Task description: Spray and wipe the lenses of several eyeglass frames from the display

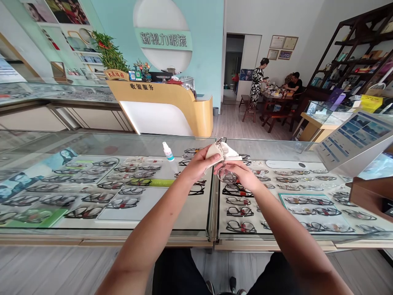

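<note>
Above the glass counter, my left hand (201,163) is closed on a cream-white cloth (231,153), its thumb pressed on top. A pair of eyeglasses (225,176) runs through the cloth; one round lens hangs below it, and thin metal frame parts show at the cloth's top. My right hand (241,171) pinches the eyeglasses just under the cloth, its fingertips partly hidden. To the left of my hands, a small white spray bottle (168,151) with a blue label stands on the counter.
Under the glass top of the display counter (190,223) lie many rows of eyeglasses. A tilted display board (356,139) and a brown box (370,194) stand at the right. Behind are a reception desk (159,98) and two people at a wooden table (278,95).
</note>
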Action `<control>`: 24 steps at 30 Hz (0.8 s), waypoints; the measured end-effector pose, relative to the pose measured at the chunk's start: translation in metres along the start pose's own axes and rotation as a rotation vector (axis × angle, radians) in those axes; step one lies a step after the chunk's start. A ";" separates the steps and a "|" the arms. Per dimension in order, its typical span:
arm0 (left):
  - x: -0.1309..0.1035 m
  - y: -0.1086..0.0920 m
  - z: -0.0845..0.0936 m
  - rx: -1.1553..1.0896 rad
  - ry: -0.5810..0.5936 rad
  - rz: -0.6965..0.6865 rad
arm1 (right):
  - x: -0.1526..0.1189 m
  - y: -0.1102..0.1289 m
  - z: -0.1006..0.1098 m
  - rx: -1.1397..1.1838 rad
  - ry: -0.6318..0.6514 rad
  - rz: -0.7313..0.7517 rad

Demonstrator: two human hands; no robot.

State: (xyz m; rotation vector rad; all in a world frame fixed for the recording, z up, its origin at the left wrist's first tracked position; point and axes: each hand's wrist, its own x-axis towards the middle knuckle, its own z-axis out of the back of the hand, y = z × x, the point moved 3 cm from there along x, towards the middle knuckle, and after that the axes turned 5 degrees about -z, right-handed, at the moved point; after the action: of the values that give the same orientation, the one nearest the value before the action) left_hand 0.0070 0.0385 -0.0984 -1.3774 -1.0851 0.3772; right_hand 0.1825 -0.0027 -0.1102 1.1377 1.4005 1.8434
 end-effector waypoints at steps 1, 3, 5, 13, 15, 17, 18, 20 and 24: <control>0.000 -0.001 0.000 0.013 -0.011 0.001 | 0.000 0.000 0.000 -0.002 -0.006 0.000; -0.001 -0.001 0.000 0.033 -0.034 -0.005 | 0.001 0.001 0.001 -0.019 -0.016 -0.004; 0.000 0.000 0.001 0.028 -0.052 -0.022 | 0.001 0.000 0.002 -0.050 -0.037 -0.012; 0.003 0.004 0.008 -0.023 -0.219 -0.032 | 0.002 -0.009 0.016 -0.052 -0.378 0.011; 0.004 0.005 0.008 -0.026 -0.233 -0.035 | 0.003 -0.009 0.018 -0.095 -0.384 0.035; 0.004 0.005 0.009 -0.029 -0.249 -0.043 | 0.003 -0.009 0.018 -0.123 -0.367 0.016; 0.004 0.006 0.009 -0.030 -0.259 -0.047 | 0.003 -0.008 0.019 -0.119 -0.353 -0.008; 0.004 0.006 0.011 -0.023 -0.269 -0.045 | 0.003 -0.007 0.019 -0.056 -0.331 -0.065; 0.003 0.007 0.012 0.030 -0.234 -0.025 | 0.002 -0.006 0.019 0.191 -0.326 -0.129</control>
State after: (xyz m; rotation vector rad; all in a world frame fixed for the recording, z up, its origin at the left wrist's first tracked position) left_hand 0.0017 0.0501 -0.1058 -1.3145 -1.2813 0.5443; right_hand 0.1974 0.0101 -0.1132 1.3383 1.4400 1.3844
